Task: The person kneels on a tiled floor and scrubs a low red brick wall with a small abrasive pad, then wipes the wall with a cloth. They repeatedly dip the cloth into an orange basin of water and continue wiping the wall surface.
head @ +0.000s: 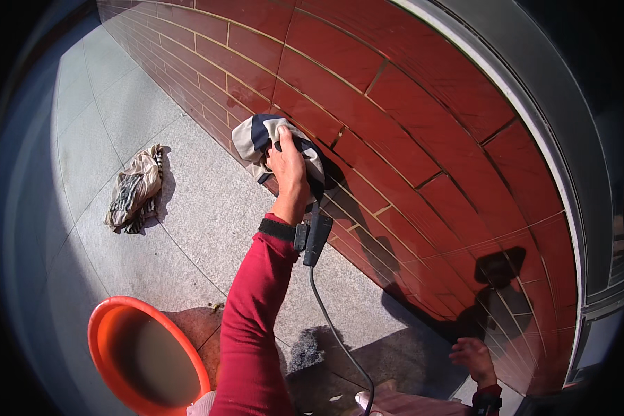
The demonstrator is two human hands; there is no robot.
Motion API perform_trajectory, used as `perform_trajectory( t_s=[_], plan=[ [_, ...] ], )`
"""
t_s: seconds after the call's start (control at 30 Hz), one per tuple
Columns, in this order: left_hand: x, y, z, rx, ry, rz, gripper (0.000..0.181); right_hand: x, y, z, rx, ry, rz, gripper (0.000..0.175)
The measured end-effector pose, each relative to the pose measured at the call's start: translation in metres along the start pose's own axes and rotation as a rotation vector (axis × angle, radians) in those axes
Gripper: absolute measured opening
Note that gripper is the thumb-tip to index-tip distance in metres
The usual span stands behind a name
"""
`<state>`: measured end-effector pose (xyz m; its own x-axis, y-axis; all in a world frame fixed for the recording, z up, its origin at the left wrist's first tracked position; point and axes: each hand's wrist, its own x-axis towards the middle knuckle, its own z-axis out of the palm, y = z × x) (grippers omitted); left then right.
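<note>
My left hand (289,169) grips a bunched cloth (250,138) in cream and dark navy, pressed against the red tiled wall (333,78) low down, close to where it meets the floor. A black strap and a small dark device (318,240) with a cable sit at that wrist. At the lower right, my right hand (473,360) holds nothing, its fingers somewhat apart near the wall's base. A second crumpled cloth (138,190), beige with dark stripes, lies on the pale floor slabs to the left.
An orange plastic basin (98,333) of cloudy water stands at the lower left. The grey cable (338,335) hangs from the left wrist towards my body. A metal-edged frame (530,109) borders the wall on the right. Light grey stone paving (208,192) runs along the wall.
</note>
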<state>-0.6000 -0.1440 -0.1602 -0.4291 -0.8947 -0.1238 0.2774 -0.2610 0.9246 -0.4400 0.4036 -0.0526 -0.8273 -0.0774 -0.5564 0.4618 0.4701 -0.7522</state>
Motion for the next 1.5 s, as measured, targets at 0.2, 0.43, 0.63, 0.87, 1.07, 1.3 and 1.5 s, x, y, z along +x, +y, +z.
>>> perform_trajectory(
  t_s=[0.2,0.43,0.63,0.87,1.07,1.3,1.5],
  plan=[
    [-0.088,0.129,0.063,0.352,-0.189,0.673,0.043,-0.033,0.008,-0.018,0.034,0.041,-0.035,0.027],
    [-0.343,0.099,0.127,0.346,-0.519,1.133,0.035,-0.065,0.022,-0.041,0.037,0.011,-0.23,0.033],
    [-0.41,0.026,0.103,0.27,-0.982,1.284,0.04,-0.074,0.03,-0.048,0.105,-0.023,-0.221,0.026],
    [-0.244,-0.006,0.05,0.46,-0.466,1.044,0.046,-0.062,0.027,-0.043,0.077,0.053,-0.122,0.026],
    [-0.066,-0.058,0.009,0.27,-0.07,0.735,0.045,-0.028,0.014,-0.019,-0.048,0.052,0.003,0.03],
    [-0.004,-0.138,-0.027,0.257,0.358,0.045,0.059,-0.01,0.009,-0.015,-0.093,0.085,0.166,0.028],
    [-0.145,-0.189,-0.012,0.275,0.155,0.023,0.059,-0.016,0.009,-0.021,-0.06,0.035,0.02,0.031]
  ],
)
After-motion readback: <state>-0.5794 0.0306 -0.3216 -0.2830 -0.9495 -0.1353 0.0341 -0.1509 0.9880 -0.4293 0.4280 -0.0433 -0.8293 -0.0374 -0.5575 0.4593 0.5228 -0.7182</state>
